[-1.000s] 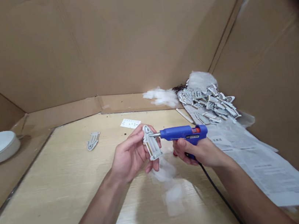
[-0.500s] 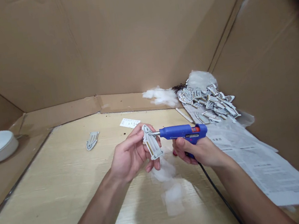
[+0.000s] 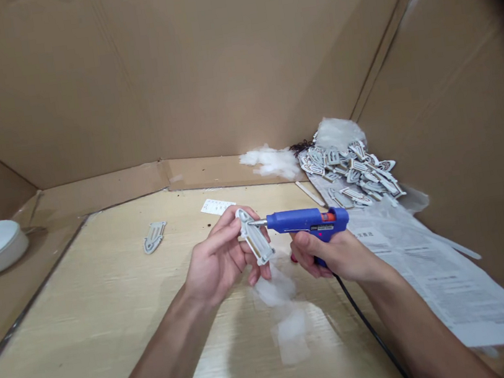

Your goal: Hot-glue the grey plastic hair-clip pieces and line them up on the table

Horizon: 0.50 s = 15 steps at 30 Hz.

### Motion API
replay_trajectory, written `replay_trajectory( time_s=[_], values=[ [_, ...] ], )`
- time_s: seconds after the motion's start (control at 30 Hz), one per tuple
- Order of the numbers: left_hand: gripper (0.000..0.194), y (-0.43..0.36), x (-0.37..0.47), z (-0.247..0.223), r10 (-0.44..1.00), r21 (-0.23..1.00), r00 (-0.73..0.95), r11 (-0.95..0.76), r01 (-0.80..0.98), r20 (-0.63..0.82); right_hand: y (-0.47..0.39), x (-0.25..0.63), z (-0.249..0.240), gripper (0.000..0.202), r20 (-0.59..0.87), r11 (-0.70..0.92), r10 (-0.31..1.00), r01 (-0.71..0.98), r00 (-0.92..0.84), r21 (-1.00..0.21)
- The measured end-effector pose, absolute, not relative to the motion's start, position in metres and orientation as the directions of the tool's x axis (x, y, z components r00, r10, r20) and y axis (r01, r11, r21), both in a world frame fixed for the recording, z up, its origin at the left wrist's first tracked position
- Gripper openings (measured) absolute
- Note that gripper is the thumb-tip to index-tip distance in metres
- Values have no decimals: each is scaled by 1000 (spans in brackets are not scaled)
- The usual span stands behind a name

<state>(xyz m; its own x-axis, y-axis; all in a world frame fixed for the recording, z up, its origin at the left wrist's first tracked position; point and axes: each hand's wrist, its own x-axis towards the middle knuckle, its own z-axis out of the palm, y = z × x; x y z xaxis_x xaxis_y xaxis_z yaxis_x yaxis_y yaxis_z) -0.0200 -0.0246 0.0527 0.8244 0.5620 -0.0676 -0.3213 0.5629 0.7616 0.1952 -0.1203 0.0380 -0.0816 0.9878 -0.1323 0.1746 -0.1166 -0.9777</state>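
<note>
Left hand (image 3: 213, 263): raised, palm turned inward, thumb and fingers closed in a pinch grip on a small grey plastic clip (image 3: 254, 242). Right hand (image 3: 336, 255): fingers wrapped in a full grip round the handle of a blue hot-glue gun (image 3: 306, 222). Both forearms extend forward, converging; the hands sit just beside each other.

One view only, worn on the head, looking forward and down across the pale wooden tabletop (image 3: 109, 309). It sits close over the work: both forearms come in from the near edge and the hands meet at centre frame. Brown cardboard walls (image 3: 197, 65) close off the far, left and right sides. The right edge falls away into dark vignette.
</note>
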Motion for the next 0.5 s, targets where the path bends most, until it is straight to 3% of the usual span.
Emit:
replay_trajectory(
  time_s=[0.5],
  values=[
    [27,-25,-20,53,569,778,820,544,-314,-67,-120,193,42,73,-137,-128,988,127,-65,-984]
  ],
)
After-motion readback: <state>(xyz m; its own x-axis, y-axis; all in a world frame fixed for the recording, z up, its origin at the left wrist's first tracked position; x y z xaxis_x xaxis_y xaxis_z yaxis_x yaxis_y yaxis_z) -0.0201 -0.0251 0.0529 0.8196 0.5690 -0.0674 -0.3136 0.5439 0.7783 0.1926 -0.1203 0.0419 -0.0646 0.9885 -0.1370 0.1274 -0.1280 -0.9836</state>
